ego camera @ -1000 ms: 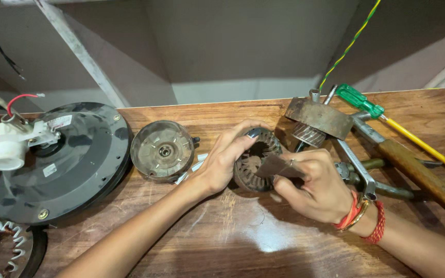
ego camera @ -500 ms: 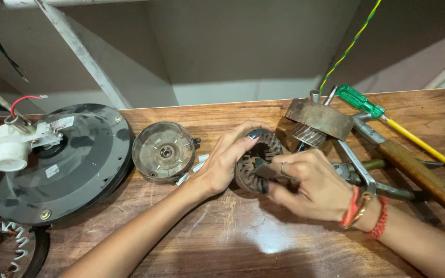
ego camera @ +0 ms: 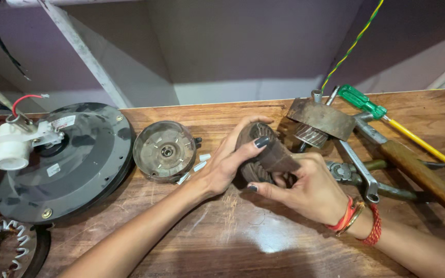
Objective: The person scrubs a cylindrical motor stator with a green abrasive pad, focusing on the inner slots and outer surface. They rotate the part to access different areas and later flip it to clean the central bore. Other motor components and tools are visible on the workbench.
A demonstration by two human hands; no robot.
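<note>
A round, slotted metal motor core [ego camera: 253, 154] stands tilted on the wooden bench [ego camera: 222, 231], held between both hands. My left hand [ego camera: 227, 159] wraps its left side, thumb over the top rim. My right hand [ego camera: 310, 188] grips it from the right and presses a brown strip [ego camera: 279, 154] against its outer face. Red and gold bangles circle my right wrist. The lower part of the core is hidden by my fingers.
A large dark round fan housing [ego camera: 68, 164] with a white plastic fitting lies at left, a smaller round metal cover [ego camera: 165, 151] beside it. Pliers, a wrench [ego camera: 359, 167], a green-handled screwdriver [ego camera: 361, 100], a wooden-handled tool and a metal piece crowd the right. A wound stator [ego camera: 6, 247] sits bottom left.
The core has been tipped up from flat to tilted. My right hand moved in closer and laid the brown strip across the core's outer face.
</note>
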